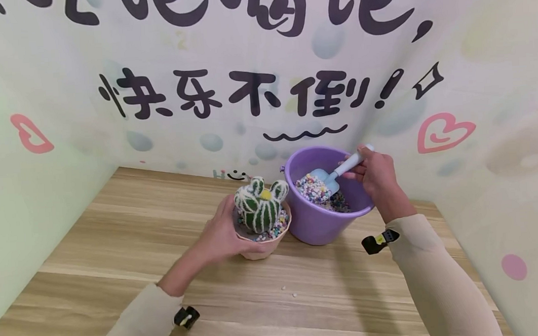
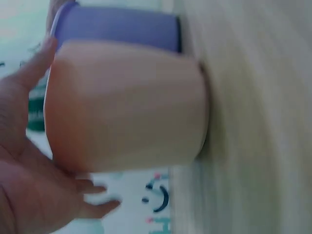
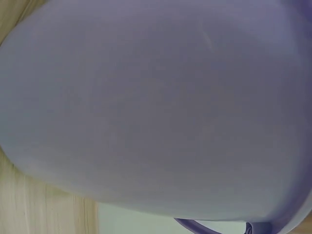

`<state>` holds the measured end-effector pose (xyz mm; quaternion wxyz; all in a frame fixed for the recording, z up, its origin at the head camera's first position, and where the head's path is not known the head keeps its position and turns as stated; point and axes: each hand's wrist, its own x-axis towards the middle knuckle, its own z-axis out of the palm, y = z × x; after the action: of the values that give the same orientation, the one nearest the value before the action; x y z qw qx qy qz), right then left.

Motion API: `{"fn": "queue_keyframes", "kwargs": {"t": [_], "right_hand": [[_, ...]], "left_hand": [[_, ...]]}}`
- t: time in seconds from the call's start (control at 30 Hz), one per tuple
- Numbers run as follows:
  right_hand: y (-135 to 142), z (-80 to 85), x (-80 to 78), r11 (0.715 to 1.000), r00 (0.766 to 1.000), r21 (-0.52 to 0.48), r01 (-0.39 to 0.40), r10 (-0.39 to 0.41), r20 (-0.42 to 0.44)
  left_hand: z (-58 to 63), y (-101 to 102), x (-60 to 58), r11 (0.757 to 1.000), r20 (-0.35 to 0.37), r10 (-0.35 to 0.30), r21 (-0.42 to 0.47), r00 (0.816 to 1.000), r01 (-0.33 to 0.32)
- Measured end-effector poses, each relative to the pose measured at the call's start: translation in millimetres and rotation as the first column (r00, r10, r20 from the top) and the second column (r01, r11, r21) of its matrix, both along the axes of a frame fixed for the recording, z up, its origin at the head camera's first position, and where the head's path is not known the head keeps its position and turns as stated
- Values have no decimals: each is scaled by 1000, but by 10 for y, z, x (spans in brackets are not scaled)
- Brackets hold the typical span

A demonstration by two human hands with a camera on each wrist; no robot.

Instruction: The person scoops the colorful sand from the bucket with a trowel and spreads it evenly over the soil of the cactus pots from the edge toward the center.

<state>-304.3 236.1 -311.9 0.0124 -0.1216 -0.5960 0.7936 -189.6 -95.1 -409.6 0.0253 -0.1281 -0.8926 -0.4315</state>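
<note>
In the head view my left hand holds a peach-coloured flowerpot by its side, thumb along the front below the rim. In the left wrist view the thumb and fingers spread around the rim end of the pot. A green-and-white knitted cactus with a yellow flower stands in it among multicoloured pebbles. My right hand grips the white handle of a light blue toy shovel. Its blade is inside a purple bucket, among more coloured pebbles. The bucket's wall fills the right wrist view.
Both containers are on a wood-grain table, the bucket right beside the pot. A couple of stray pebbles lie in front of them. A printed wall hanging stands close behind, and pale panels flank the table.
</note>
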Motion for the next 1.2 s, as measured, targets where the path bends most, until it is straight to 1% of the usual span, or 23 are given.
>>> {"fn": "queue_keyframes", "kwargs": {"t": [0.1, 0.2, 0.27, 0.37, 0.43, 0.53, 0.67, 0.77, 0.9, 1.03, 1.2], "right_hand": [[-2, 16, 5, 1000, 1000, -13, 22, -22, 12], [9, 32, 6, 999, 999, -27, 35, -35, 22], [11, 45, 9, 999, 999, -35, 41, -41, 22], [34, 73, 17, 996, 999, -77, 47, -46, 13], [50, 95, 30, 993, 999, -105, 48, -47, 11], [80, 120, 52, 987, 998, -152, 55, -52, 23], [116, 131, 86, 979, 998, -195, 64, -58, 37], [140, 133, 116, 971, 998, -229, 67, -60, 37], [172, 134, 163, 959, 996, -271, 83, -76, 37], [197, 136, 223, 951, 995, -294, 101, -92, 42], [234, 134, 298, 926, 995, -364, 96, -86, 43]], "left_hand": [[23, -92, -111, 991, 1, -128, 31, 992, 128], [27, -153, -185, 977, 23, -208, 59, 978, 206], [19, -179, -207, 969, 36, -238, 73, 971, 235], [2, -189, -228, 965, 36, -249, 90, 968, 245], [-4, -185, -232, 964, 30, -248, 108, 968, 243], [-10, -175, -222, 966, 41, -232, 124, 972, 225], [-21, -156, -184, 979, 73, -182, 109, 981, 174], [-19, -136, -147, 986, 82, -144, 102, 986, 135], [-15, -101, -95, 988, 83, -107, 117, 991, 97], [-21, -71, -55, 992, 76, -72, 109, 994, 64], [-13, -48, -23, 996, 85, -34, 88, 996, 27]]}}
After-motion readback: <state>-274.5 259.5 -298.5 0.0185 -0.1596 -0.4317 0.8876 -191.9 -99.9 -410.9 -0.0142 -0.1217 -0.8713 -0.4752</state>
